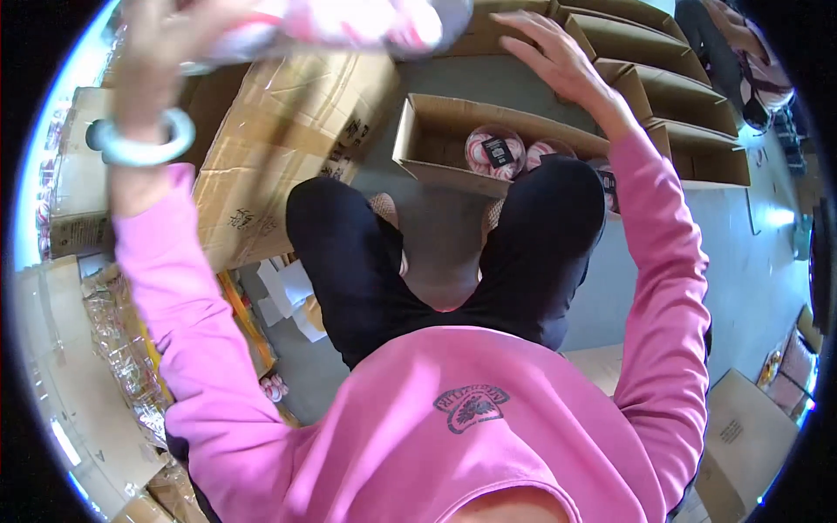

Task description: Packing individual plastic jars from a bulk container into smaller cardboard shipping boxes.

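At the upper left, my left hand (187, 30) is raised and smeared by motion, its fingers closed at the near end of a clear plastic pack of pink-and-white striped balls (349, 22). The top edge of the picture cuts off part of that pack. My right hand (558, 61) is held up at the upper right with its fingers stretched out and nothing in them. Below it stands a long open cardboard box (497, 113). Inside lie several round clear packs of red-and-white striped balls (494, 152) with dark labels, partly hidden by my right knee.
A large cardboard carton (279, 148) leans at the left. Several empty cardboard trays (689, 96) line the upper right, beside another person (741, 52). Crinkled clear wrapping (131, 357) and white paper pieces (283, 288) lie at the left. A carton (745, 427) sits at the lower right.
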Tool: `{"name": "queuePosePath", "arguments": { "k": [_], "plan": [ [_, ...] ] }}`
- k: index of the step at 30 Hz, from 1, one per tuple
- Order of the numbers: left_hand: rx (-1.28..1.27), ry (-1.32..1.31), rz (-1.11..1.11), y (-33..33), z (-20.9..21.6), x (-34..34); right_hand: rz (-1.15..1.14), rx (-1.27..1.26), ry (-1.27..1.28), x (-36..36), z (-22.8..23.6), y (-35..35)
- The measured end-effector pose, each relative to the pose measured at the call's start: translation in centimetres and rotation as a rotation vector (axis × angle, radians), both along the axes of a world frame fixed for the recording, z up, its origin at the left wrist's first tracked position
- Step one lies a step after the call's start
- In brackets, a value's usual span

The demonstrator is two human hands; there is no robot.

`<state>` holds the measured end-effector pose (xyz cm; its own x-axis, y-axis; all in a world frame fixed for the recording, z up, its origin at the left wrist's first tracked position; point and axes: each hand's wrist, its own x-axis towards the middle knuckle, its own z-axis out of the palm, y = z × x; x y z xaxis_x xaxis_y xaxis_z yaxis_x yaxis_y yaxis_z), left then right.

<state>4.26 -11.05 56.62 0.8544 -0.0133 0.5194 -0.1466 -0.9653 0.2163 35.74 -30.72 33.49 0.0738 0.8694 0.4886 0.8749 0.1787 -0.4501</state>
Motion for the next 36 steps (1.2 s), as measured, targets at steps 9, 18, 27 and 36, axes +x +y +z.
{"name": "queuePosePath", "arguments": {
  "k": [9,18,27,36],
  "plan": [
    [0.273,0.406,0.207,-7.2,-22.3,7.0,-0.412,-0.209,0.191,2.2,-8.6,-18.2],
    [0.173,0.501,0.318,-3.7,-22.3,7.4,-0.631,-0.263,0.290,-1.4,-12.2,-24.7],
    [0.159,0.537,0.301,-3.7,-22.1,7.5,-0.613,-0.302,0.243,-1.8,-15.6,-25.2],
    [0.285,0.646,0.318,-8.1,-25.0,8.8,-0.588,-0.294,0.225,-2.2,-15.3,-25.5]
  ]
}}
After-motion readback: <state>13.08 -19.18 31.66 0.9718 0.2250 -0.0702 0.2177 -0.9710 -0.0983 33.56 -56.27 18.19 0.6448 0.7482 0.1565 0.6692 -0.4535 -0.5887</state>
